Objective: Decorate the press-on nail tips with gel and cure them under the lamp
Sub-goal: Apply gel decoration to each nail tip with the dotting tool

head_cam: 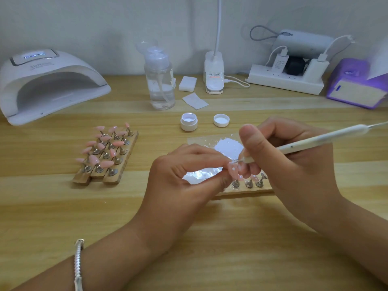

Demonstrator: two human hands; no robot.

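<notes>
1. Leftmost, the curing lamp sits at the far left of the surface, its mouth facing inward and nothing in front of it — open room for sliding a board in later.
2. Next, a wooden board of pink nail tips stands between the lamp and the hands, apart from both; to my eye these carry no white dots yet.
3. Centrally, the left hand is closed in a pinch, thumb and fingers steadying 1 pink nail tip on the near board. Keeping that wrist planted on the surface should hold the tip from wobbling.
4. Then the right hand is clamped on a white dotting pen in a pencil grip, its point touching the held tip. Light, vertical touches — no dragging — would probably keep dots round.
5. Behind the hands lie the foil palette with white gel, the open gel jar and its lid, near enough for reloading.
6. Rightward, the pen's tail points toward the right edge of view; little clearance is visible there.
</notes>
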